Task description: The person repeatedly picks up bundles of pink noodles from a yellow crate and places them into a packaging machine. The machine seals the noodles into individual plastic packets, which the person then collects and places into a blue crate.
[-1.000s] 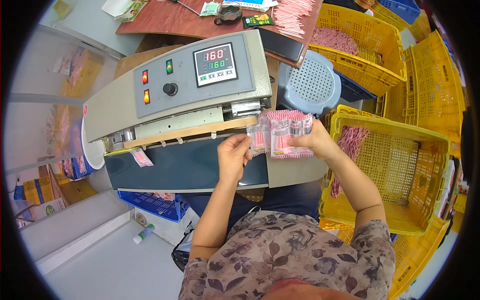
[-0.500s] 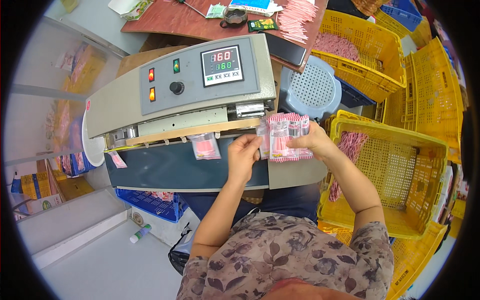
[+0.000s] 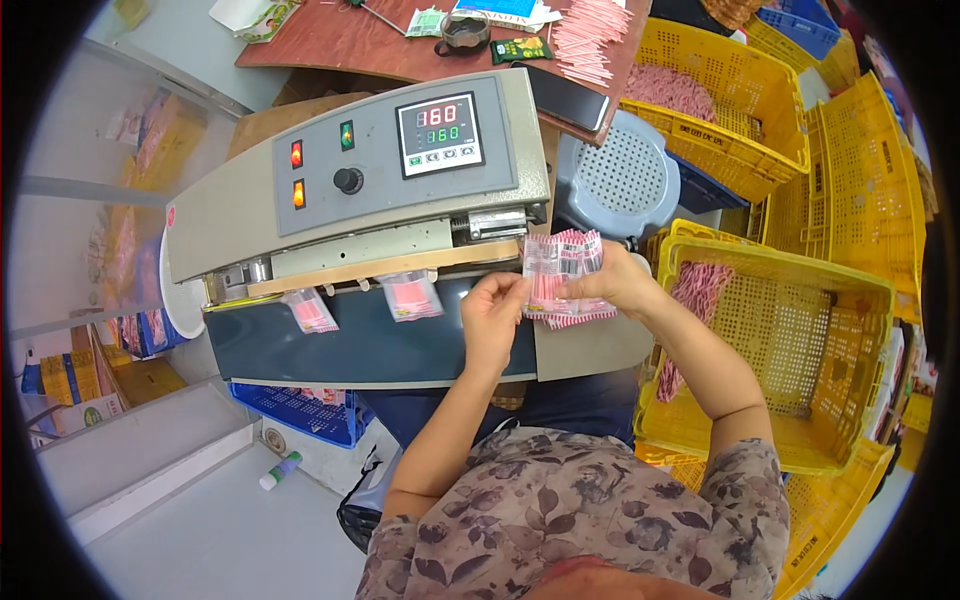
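A person seen from above sits at a grey continuous band-sealing machine with a dark conveyor belt (image 3: 370,335) in the middle of the frame. The right hand (image 3: 615,280), right of centre, holds a fanned stack of small clear packets filled with pink sticks (image 3: 560,272), its fingers closed around the stack's right edge. The left hand (image 3: 495,315), just left of the stack, pinches the front packet between thumb and fingertips, drawing it toward the belt. Compared with half a second ago, two sealed packets now ride the belt instead of one: a leading packet (image 3: 310,310) toward the left and a newer packet (image 3: 412,296) just left of the left hand, both hanging under the wooden guide strip (image 3: 370,268). This suggests packets are being fed one after another, and the hands have kept their place at the machine's right end. A perforated yellow plastic crate (image 3: 790,380) at the right holds more pink packets; further yellow crates sit at the upper right. A brown bench (image 3: 400,45) with loose pink sticks runs along the top. The fisheye rim cuts off the frame's corners, the packets' contents are too small to make out in detail, and the lap is hidden beneath the machine.
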Action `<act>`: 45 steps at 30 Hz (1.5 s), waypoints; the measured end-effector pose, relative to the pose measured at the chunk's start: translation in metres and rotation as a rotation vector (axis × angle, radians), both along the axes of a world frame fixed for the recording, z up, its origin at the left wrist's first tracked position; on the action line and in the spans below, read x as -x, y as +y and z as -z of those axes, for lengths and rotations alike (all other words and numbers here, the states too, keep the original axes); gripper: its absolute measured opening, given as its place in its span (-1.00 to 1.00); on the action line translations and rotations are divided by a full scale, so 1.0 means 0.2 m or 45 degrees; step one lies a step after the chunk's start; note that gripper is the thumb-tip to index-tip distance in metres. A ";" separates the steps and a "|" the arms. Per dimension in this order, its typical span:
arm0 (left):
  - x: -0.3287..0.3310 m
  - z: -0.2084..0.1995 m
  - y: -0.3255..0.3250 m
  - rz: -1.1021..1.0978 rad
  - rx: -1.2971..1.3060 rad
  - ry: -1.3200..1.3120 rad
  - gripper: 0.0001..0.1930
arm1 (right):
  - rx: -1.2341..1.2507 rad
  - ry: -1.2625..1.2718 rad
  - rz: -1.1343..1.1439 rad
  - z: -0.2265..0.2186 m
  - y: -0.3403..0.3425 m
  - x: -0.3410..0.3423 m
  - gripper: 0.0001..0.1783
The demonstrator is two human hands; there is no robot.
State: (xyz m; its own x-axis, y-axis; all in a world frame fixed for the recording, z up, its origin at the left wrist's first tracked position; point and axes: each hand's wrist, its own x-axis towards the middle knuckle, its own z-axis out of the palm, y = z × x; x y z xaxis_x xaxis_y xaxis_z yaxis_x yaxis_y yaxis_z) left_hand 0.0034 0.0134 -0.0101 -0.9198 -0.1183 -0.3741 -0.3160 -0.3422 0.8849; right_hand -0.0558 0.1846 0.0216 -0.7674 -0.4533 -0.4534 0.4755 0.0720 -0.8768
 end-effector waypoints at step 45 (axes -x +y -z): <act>0.00 0.01 -0.01 -0.050 -0.136 -0.029 -0.86 | 0.137 0.029 0.233 0.03 0.00 -0.06 -0.63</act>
